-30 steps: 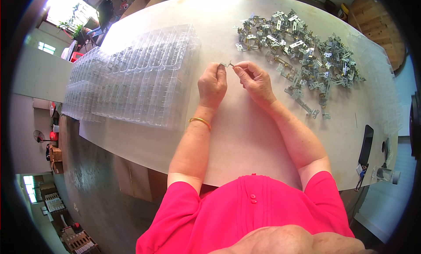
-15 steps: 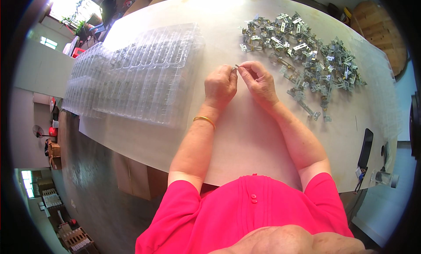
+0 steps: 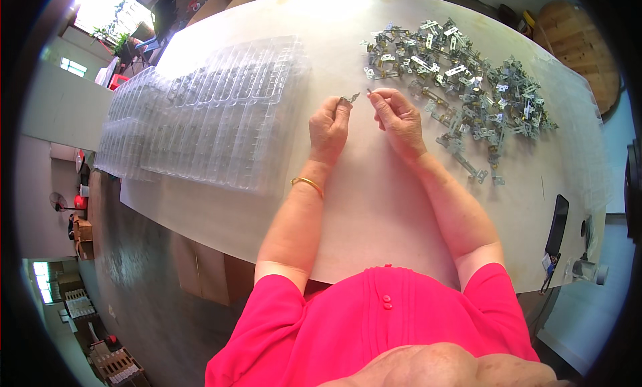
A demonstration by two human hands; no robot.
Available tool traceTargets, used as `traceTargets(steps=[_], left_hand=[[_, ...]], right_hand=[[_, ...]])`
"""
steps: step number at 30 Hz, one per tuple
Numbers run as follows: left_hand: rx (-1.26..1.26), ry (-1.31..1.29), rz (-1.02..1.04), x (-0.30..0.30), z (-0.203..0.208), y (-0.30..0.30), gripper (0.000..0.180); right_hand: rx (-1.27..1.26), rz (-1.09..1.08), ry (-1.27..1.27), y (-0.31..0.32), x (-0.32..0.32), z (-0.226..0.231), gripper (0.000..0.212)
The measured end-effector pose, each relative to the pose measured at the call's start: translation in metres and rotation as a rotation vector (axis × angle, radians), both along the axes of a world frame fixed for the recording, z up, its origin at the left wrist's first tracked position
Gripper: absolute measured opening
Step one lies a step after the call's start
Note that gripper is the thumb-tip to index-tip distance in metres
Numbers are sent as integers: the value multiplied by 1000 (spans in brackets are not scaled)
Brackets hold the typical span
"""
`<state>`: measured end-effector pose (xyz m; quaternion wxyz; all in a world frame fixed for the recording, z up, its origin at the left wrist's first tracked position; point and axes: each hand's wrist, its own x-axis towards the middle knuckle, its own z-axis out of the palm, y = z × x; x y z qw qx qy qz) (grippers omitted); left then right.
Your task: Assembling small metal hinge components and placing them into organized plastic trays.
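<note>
My left hand is closed over the table, with a small silvery metal bracket jutting from between thumb and fingertips. A short gap to the right, my right hand pinches a tiny dark piece at its fingertips; what kind it is cannot be made out. Just beyond the right hand spreads a loose heap of metal brackets, some with brass-coloured parts. Left of my left hand lie stacked clear plastic trays with long compartments; some of the trays seem to hold metal pieces.
The pale table bends around in front of me. Along its right edge lie a black phone-like slab, a clear jar and more clear trays. A round wooden tabletop stands beyond the far right edge.
My hands, which met at the fingertips, have drawn apart. The left moved slightly left with the bracket, now more visible; the right holds the tiny piece away from it.
</note>
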<state>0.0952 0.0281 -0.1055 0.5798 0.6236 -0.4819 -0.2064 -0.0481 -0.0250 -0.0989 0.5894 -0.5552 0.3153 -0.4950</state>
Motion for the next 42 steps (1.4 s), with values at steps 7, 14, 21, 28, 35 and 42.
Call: traceTargets(steps=[7, 14, 21, 28, 35, 42], left_hand=[[17, 118, -47, -2, 1, 0, 20], [-27, 37, -29, -2, 1, -1, 18], [-148, -307, 4, -1, 0, -1, 13], [-187, -493, -40, -6, 2, -1, 10], [-209, -636, -58, -7, 5, 0, 8], [-232, -704, 1, -8, 6, 0, 7]], right_hand=[[-104, -2, 196, 1, 0, -5, 14], [-111, -27, 197, 2, 2, -5, 10], [-171, -28, 265, 6, -1, 4, 14], [202, 220, 21, -5, -12, 9, 20], [172, 175, 124, -8, -8, 5, 17], [83, 64, -94, -8, -3, 1, 15]])
